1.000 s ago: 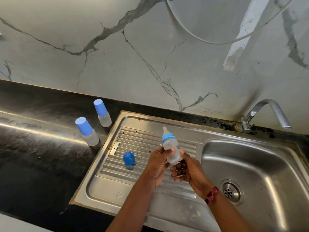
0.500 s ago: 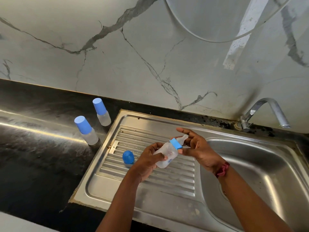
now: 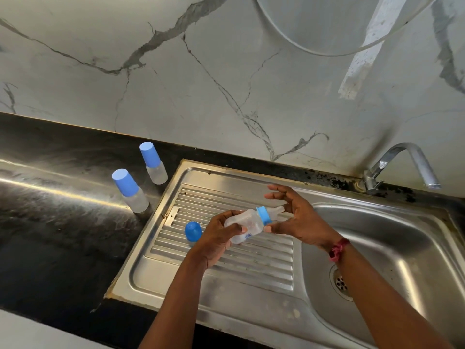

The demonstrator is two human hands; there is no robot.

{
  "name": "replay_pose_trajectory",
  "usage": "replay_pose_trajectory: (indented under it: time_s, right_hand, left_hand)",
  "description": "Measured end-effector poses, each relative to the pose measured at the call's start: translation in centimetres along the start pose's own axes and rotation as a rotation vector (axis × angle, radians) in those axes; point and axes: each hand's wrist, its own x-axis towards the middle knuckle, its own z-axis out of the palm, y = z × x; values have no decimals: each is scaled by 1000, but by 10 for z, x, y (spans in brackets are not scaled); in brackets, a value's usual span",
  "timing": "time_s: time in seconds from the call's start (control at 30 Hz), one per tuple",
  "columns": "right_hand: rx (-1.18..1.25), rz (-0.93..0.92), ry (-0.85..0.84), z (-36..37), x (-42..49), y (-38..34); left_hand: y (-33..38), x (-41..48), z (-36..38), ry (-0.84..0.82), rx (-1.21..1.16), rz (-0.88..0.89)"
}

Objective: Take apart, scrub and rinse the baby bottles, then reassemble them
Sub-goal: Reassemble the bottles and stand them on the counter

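One baby bottle (image 3: 245,224) lies sideways above the drainboard (image 3: 226,268). The left hand (image 3: 216,238) wraps its clear body; the right hand (image 3: 299,220) is spread loose, thumb just touching the blue collar (image 3: 264,215). Likely light, stiff plastic, possibly slick, so take the collar and twist.

Two blue-capped bottles (image 3: 130,192) stand on the black surface (image 3: 50,235) beside the sink (image 3: 251,173), a loose blue cap (image 3: 192,231) on its drainboard (image 3: 239,270)

Clear bottle (image 3: 245,224), blue collar (image 3: 264,214), sideways, uncapped.
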Motion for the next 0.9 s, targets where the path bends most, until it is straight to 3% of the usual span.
replay_pose_trajectory:
  time_s: [0.27,0.43,0.77,0.9]
  right_hand:
    - [-211,-118,-87,-5,4,-7]
    - [-127,-44,-74,-2,6,-2]
    - [-255,-119,-110,-1,6,-9]
    - [-261,-125,-123,3,6,-8]
  left_hand:
    - [1,0,-2,-29,41,-9]
    - [-1,-1,-4,-61,60,37]
    - [1,-4,-8,-55,77,28]
    - [1,-11,-14,-49,196,38]
